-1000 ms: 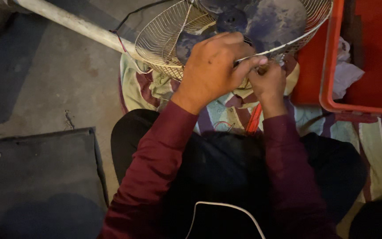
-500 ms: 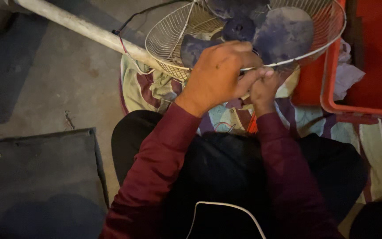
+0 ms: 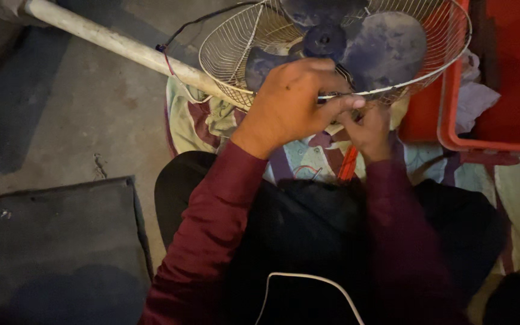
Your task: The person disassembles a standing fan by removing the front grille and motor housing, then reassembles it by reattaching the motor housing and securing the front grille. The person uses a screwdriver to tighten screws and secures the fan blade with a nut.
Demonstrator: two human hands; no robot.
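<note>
The left hand (image 3: pixel 293 102) is pinching the wire fan guard (image 3: pixel 236 54) rim; the right hand (image 3: pixel 365 129) is gripping a red-handled tool (image 3: pixel 347 165) beneath — patterned cloth (image 3: pixel 200 123) lying over concrete floor (image 3: pixel 61 114).

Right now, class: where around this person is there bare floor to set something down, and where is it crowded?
Free: grey concrete floor between the white pole, the patterned cloth and the dark slab. Crowded: the wire fan guard, where the left hand and right hand meet, beside the red crate.
</note>
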